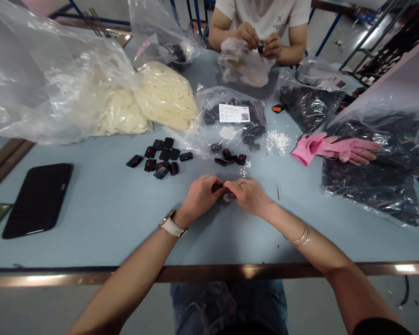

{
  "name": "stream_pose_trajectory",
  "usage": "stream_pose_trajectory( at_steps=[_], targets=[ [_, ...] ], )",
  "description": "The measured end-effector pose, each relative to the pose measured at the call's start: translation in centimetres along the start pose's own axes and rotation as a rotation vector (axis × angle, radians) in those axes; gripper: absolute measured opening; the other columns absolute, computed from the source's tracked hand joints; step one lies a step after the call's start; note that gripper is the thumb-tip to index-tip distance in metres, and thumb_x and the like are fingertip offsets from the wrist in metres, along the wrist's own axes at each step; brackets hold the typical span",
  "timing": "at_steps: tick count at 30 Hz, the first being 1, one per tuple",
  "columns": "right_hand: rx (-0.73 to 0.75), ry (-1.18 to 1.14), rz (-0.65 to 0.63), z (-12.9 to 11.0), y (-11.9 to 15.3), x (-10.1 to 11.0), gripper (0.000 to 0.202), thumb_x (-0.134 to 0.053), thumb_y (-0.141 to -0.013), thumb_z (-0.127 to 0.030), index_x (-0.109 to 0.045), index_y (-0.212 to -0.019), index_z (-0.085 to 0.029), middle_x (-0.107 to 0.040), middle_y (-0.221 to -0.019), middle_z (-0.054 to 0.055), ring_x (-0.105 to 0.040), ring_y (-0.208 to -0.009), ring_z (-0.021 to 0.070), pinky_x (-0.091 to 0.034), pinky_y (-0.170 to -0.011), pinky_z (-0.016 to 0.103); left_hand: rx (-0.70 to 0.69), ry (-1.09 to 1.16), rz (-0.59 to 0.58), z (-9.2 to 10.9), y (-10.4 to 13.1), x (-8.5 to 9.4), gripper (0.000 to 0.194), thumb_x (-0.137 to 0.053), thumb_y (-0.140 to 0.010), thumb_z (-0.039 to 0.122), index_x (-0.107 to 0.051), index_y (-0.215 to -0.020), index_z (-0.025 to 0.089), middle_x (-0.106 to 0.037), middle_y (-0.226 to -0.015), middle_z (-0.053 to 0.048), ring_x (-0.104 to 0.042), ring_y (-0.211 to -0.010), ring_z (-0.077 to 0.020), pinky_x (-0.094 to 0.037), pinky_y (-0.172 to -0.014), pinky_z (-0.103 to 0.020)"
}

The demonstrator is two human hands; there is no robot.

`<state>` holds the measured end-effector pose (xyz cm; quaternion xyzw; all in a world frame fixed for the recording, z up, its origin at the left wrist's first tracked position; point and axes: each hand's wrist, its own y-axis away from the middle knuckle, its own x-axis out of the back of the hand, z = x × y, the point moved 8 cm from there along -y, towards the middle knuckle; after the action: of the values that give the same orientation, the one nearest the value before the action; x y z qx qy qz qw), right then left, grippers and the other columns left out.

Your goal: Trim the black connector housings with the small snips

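Observation:
Close together over the table, my left hand (pixel 205 192) and my right hand (pixel 245 194) meet at a small black plastic connector housing (pixel 217 187). Fingers of both hands are closed around it and cover most of it. Just beyond them lie a few black housings (pixel 232 158), some with red inserts, and a sprinkle of small white plugs (pixel 245 168). To the left is a loose pile of similar black connector housings (pixel 162 157). A larger heap of white plugs (pixel 279 141) sits farther back on the right.
A labelled clear bag (pixel 234 113) of black parts lies ahead, beside bags of cream-coloured parts (pixel 165 95). Pink gloves (pixel 335 149) rest on a bag of black parts (pixel 373 186) at right. A dark tablet-like device (pixel 38 200) lies left. Across the table, a co-worker's hands (pixel 260 41) hold a small black part.

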<state>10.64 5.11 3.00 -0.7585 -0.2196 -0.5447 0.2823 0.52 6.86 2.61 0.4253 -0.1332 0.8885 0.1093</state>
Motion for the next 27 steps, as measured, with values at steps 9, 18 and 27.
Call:
stream_pose_trajectory(
  at_steps=[9,18,27],
  targets=[
    [-0.250,-0.635,0.384,2.6,0.8,2.5,0.026,-0.036,-0.093,-0.028,-0.058,-0.105,-0.020,-0.066,-0.092,0.005,-0.061,-0.076,0.0128,-0.046,-0.068,0.025,-0.010,0.036,0.018,-0.4,0.0,0.0,0.008,-0.065,-0.076,0.025,-0.060,-0.076,0.018,-0.064,-0.072,-0.001,-0.058,-0.067,-0.0151,-0.043,-0.061,-0.026],
    [-0.445,-0.855,0.452,3.9,1.5,0.9,0.047,-0.028,-0.093,-0.050,-0.057,-0.072,-0.018,-0.048,-0.057,-0.001,-0.047,-0.053,0.0101,-0.038,-0.051,0.022,-0.028,0.028,0.018,-0.3,0.0,0.0,0.011,-0.065,-0.077,0.027,-0.059,-0.074,0.019,-0.063,-0.071,0.000,-0.057,-0.066,-0.0147,-0.042,-0.059,-0.026],
    [-0.401,-0.734,0.470,3.2,1.3,1.6,0.034,-0.035,-0.092,-0.041,-0.053,-0.073,-0.019,-0.048,-0.057,-0.003,-0.043,-0.050,0.0091,-0.036,-0.053,0.023,-0.026,0.009,0.016,-0.1,0.0,0.1,0.011,-0.063,-0.078,0.028,-0.059,-0.073,0.019,-0.064,-0.072,-0.001,-0.058,-0.068,-0.0160,-0.044,-0.062,-0.027]
  ],
)
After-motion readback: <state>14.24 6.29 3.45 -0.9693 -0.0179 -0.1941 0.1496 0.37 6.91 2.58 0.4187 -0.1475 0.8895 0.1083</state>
